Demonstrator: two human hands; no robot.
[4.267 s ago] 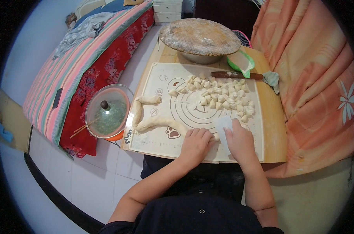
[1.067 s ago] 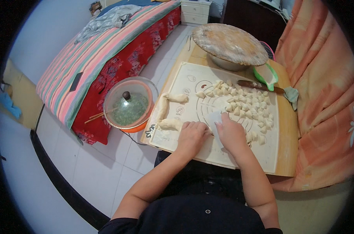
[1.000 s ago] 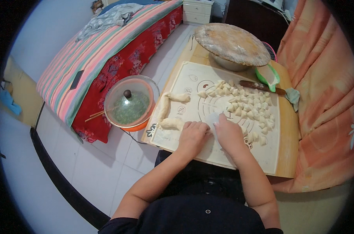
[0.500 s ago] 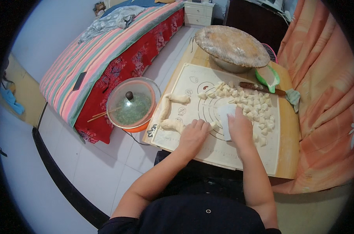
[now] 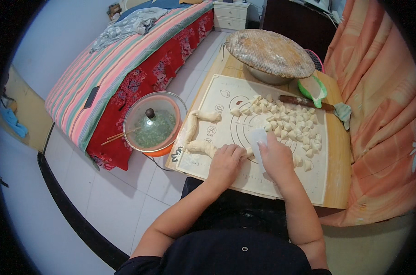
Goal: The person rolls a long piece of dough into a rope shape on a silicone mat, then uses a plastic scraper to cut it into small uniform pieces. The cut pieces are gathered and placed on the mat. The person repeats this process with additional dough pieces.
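A long dough rope [image 5: 200, 146] lies bent in a rough C on the printed cream kneading mat [image 5: 306, 185]. My left hand [image 5: 226, 166] is closed over its near end, fingers curled round it; a short stub of dough shows to the right of the fingers. In my right hand [image 5: 277, 158] is a white dough scraper [image 5: 257, 141], gripped by its right side. Its blade stands steeply tilted beside that stub; whether it touches the dough I cannot tell. Many small cut dough pieces [image 5: 300, 123] are scattered beyond and to the right of my right hand.
A rolling pin [image 5: 304, 101] and a green scoop [image 5: 313, 91] lie along the board's far right. Behind them a round woven lid [image 5: 272, 52] covers a bowl. Left of the table stands a glass-lidded pot [image 5: 153, 126] with chopsticks. An orange curtain [image 5: 373, 114] hangs at the right.
My right hand has brought the scraper left toward the rope's end and turned it to a steeper, narrower angle. My left hand stays on the rope, hardly moved.
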